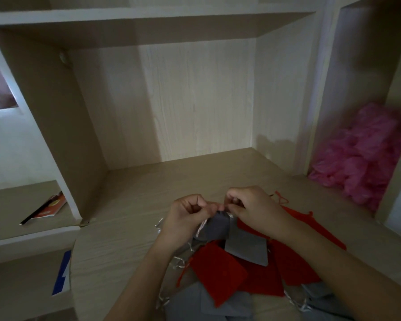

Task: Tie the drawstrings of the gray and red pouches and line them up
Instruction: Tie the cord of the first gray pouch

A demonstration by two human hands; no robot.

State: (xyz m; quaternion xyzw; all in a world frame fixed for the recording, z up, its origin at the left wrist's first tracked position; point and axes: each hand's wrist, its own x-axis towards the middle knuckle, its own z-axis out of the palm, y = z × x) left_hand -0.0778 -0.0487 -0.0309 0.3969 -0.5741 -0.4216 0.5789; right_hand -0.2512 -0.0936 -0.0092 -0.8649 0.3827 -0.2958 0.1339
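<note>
A small gray pouch (218,227) hangs between my hands above the desk. My left hand (186,215) pinches its pale drawstring on the left of the pouch mouth. On the right of the mouth, my right hand (252,208) pinches the other drawstring. The two hands nearly touch over the mouth. Below them lies a loose pile of pouches: a gray one (247,247), a red one (217,268), more red ones (294,266) under my right forearm, and gray ones (195,302) at the near edge. The strings between my fingers are too small to make out.
The wooden desk (130,239) sits inside a shelving unit with a back wall (195,100). A pink plastic bag (366,156) fills the right compartment. A booklet (48,208) lies on the lower left shelf, and a blue-and-white item (63,274) sits below it.
</note>
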